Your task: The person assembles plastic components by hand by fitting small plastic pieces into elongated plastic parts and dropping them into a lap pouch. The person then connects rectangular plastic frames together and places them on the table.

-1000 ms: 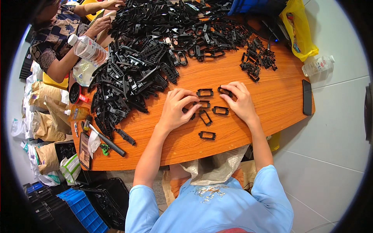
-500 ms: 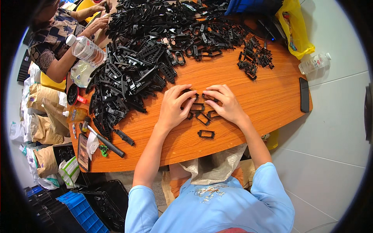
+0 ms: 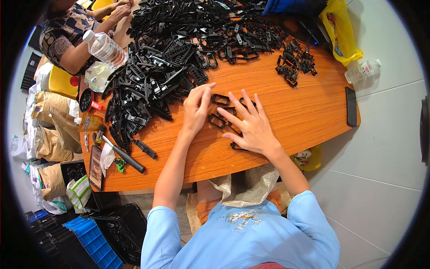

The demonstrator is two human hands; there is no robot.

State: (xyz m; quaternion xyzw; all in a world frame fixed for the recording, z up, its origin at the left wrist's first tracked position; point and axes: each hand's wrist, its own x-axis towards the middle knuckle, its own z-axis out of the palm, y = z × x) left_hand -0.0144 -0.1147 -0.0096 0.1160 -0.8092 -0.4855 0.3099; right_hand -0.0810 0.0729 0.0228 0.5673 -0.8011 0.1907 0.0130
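Note:
Small black rectangular plastic frames lie loosely grouped on the wooden table (image 3: 179, 168) in front of me. My right hand (image 3: 251, 130) is spread flat over several of them, fingers apart, partly hiding them. One black frame (image 3: 220, 99) lies between my two hands, and another frame (image 3: 217, 120) rests just below it. To the left of these, my left hand (image 3: 195, 108) is turned on its side, fingers drawn together and pointing away from me. Nothing shows between its fingers.
A large heap of black plastic parts (image 3: 152, 80) covers the table's far left. A smaller pile (image 3: 295, 62) lies at the right. A hammer (image 3: 123, 154), phone (image 3: 96, 168), clear bottle (image 3: 105, 48) and dark phone-like slab (image 3: 350, 106) sit near the edges. Another person (image 3: 74, 40) works at far left.
My right hand has opened and spread over the frames, coming slightly nearer to me. My left hand has drawn back leftward from the frames, its fingers closing together. The scene has shifted slightly.

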